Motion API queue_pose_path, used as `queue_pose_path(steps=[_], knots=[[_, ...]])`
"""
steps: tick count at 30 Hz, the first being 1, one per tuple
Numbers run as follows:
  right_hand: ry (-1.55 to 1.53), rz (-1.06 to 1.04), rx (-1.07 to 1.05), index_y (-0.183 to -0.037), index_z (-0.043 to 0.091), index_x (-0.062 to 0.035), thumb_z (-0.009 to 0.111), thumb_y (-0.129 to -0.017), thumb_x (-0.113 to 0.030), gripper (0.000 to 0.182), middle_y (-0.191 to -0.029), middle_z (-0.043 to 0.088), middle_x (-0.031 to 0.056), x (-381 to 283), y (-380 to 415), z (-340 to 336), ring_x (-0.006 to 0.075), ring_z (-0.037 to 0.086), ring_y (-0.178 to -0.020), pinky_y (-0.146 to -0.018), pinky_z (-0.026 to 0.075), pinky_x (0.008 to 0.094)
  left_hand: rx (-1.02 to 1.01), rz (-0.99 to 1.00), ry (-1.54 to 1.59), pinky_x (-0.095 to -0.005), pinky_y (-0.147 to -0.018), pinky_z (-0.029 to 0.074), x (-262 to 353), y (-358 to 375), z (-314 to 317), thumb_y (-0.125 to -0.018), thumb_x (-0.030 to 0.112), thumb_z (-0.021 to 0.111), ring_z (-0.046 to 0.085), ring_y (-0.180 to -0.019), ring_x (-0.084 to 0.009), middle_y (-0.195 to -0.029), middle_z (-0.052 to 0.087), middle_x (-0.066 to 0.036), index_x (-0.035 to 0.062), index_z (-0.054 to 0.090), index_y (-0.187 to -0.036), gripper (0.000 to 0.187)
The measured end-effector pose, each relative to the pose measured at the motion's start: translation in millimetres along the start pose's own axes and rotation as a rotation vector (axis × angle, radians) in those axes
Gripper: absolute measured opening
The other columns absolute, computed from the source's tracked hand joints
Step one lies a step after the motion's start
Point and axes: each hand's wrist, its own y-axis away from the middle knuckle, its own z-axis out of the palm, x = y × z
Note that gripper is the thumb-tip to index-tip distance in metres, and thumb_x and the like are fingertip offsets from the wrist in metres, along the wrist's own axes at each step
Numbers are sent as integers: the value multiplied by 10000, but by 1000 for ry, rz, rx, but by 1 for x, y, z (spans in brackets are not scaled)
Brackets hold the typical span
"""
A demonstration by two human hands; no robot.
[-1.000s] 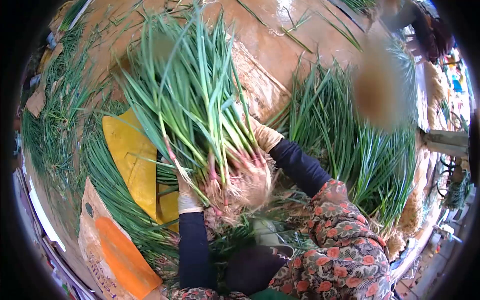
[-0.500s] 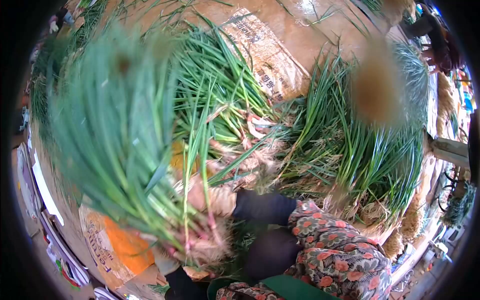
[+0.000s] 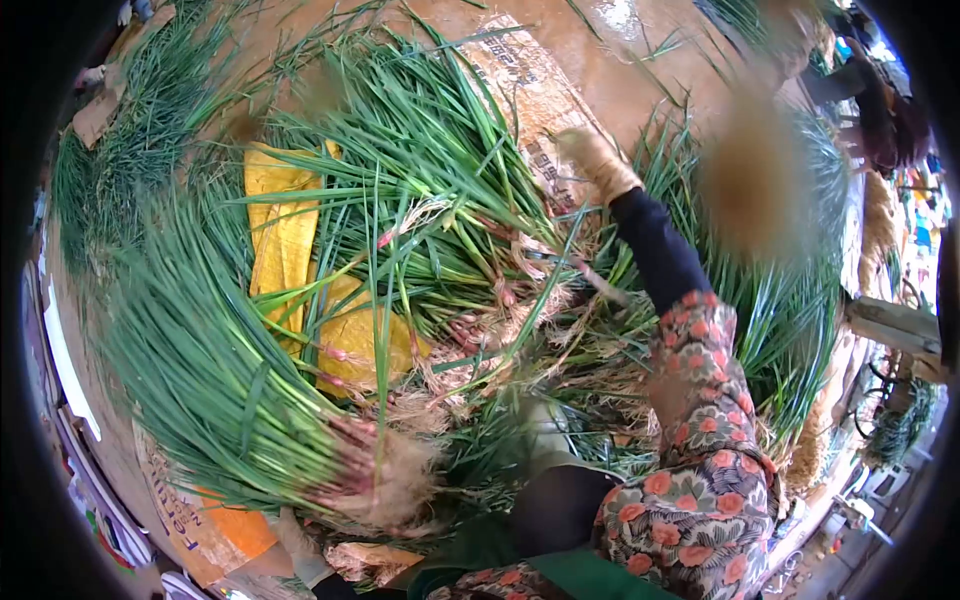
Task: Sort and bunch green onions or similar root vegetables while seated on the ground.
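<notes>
A thick bundle of green onions (image 3: 230,360) leans to the left, its pinkish bulbs and roots blurred. My left hand (image 3: 298,545), in a pale glove, is under the stems near the root end; the bundle hides its fingers, but it appears to support the bundle. My right hand (image 3: 598,163), gloved as well, is stretched out and holds nothing visible. It hovers over the edge of a printed sack (image 3: 560,100), beside a pile of green onions (image 3: 440,140). Loose stalks with roots lie beneath the right forearm.
A yellow cloth or sack (image 3: 285,230) lies partly under the onions. More green onions (image 3: 785,330) are heaped at the right, others (image 3: 150,120) at the far left. An orange printed sack (image 3: 235,530) is at the lower left. Another person (image 3: 880,110) shows at the upper right.
My right hand has left the bundle and reached up and to the right over the pile. The bundle has dropped lower left with my left hand, uncovering the yellow material.
</notes>
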Motion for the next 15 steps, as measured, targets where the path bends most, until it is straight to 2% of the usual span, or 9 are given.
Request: queue_pose_path(steps=[1,2,4,5,6,8,11,14,15], knots=[[-218,245,321,-1150,507,-2,501,-844,-149,340,-1067,582,161,16,10,-18,273,558,-979,-830,463,371,8,-1,-14,-360,-615,538,-1,-1,0,-872,255,534,602,-784,-232,-977,570,-92,67,413,-1221,414],[428,524,339,-1199,458,5,547,-807,-203,453,-1151,541,209,53,-6,-36,333,519,-1075,-885,436,394,18,-3,-22,-359,-614,538,-3,-1,0,-871,249,536,601,-785,-231,-976,570,-91,68,413,-1221,413],[569,758,399,-1256,410,19,560,-803,-339,596,-1094,575,234,49,-2,-33,376,550,-1028,-873,448,394,40,-7,-46,-356,-614,538,-5,1,-2,-868,238,540,601,-786,-228,-974,570,-89,70,412,-1221,411],[781,726,181,-1294,364,17,519,-819,-393,646,-1126,558,246,17,0,-37,359,536,-1067,-896,433,394,46,-11,-60,-355,-613,537,-4,1,-3,-867,232,541,600,-787,-227,-972,570,-87,71,412,-1221,410],[651,763,325,-1224,480,-3,479,-812,-397,571,-1103,587,217,51,-4,-32,322,541,-1083,-910,424,382,46,-12,-74,-353,-613,537,-4,-1,-2,-865,226,543,600,-788,-226,-971,570,-86,72,412,-1221,409],[603,788,285,-1169,532,-52,447,-840,-393,482,-1053,607,212,30,-6,-22,324,554,-1053,-892,427,394,41,-18,-81,-350,-612,537,-5,-5,3,-863,215,547,600,-789,-223,-969,570,-84,74,412,-1221,408],[711,511,101,-1094,561,-104,407,-868,-354,371,-1008,610,221,-50,-16,1,342,582,-971,-815,457,419,17,-24,-94,-346,-611,536,-5,-7,2,-858,198,552,599,-791,-220,-966,571,-81,78,412,-1221,407],[662,266,-23,-1030,568,-128,374,-886,-342,323,-948,618,217,-124,-26,36,358,606,-867,-732,476,444,-36,-39,-113,-341,-610,535,-4,-11,3,-854,181,558,598,-793,-216,-963,571,-78,81,412,-1221,407],[692,227,-112,-1014,572,-119,404,-904,-314,280,-886,605,180,-148,-23,51,305,587,-805,-700,468,392,-68,-47,-114,-340,-610,535,-2,-12,3,-853,175,559,598,-794,-215,-961,571,-76,82,412,-1221,407]])
